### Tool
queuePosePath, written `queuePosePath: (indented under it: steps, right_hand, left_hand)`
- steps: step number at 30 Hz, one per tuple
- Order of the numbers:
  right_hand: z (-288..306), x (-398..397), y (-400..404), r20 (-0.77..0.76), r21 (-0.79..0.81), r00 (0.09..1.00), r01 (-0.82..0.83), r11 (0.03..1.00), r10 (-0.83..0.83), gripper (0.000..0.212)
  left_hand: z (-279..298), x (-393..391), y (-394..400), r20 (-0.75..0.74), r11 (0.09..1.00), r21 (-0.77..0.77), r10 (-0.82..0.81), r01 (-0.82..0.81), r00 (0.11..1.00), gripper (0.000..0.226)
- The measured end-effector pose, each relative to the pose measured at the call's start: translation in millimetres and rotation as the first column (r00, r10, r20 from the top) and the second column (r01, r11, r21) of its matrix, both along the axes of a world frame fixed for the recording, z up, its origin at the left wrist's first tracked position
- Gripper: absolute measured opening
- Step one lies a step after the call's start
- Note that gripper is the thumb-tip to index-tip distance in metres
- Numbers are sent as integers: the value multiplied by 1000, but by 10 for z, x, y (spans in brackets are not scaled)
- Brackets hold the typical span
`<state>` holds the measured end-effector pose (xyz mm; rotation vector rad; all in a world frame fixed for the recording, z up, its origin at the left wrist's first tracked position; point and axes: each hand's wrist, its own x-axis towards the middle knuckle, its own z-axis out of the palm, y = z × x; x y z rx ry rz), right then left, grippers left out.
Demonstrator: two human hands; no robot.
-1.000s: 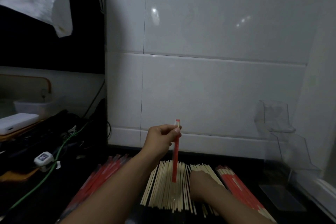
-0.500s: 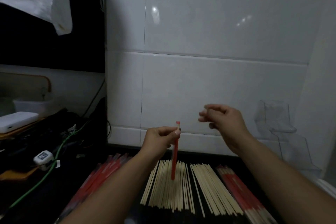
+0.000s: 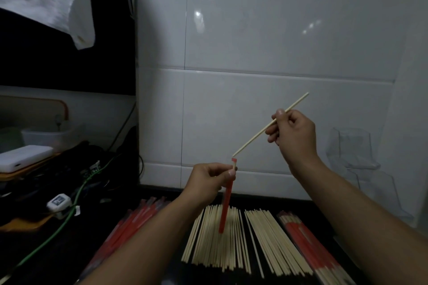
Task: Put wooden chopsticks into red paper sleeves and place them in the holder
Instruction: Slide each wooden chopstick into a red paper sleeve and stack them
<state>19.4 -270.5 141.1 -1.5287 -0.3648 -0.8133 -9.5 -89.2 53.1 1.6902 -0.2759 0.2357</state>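
Right hand (image 3: pixel 293 136) now pinches a wooden chopstick (image 3: pixel 271 124) in its fingers, lower tip just above the mouth of the red sleeve (image 3: pixel 225 206), which the left hand (image 3: pixel 208 180) pinches upright over the tabletop pile. Insertion appears imminent.

We see the left hand (image 3: pixel 209 180) pinching an upright narrow red paper sleeve (image 3: pixel 226 203) near its top, while the right hand (image 3: pixel 293 133) holds a thin pale wooden chopstick (image 3: pixel 259 132) slanted, its lower tip just above the sleeve's opening.
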Motion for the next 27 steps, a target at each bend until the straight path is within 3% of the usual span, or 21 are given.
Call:
queuePosePath:
  steps: [7, 13, 27]
  right_hand:
    - [-81, -11, -8, 13, -89, 1000, 28, 996, -27, 28]
    - [-61, 14, -19, 35, -36, 998, 56, 998, -54, 27]
    - [-70, -5, -2, 29, -91, 1000, 15, 996, -12, 27]
  left_hand:
    - [-3, 6, 4, 2, 1000, -2, -2, 2, 1000, 15]
    - [-12, 4, -9, 2, 1000, -19, -9, 9, 1000, 15]
    - [-20, 25, -6, 18, 1000, 2, -2, 2, 1000, 15]
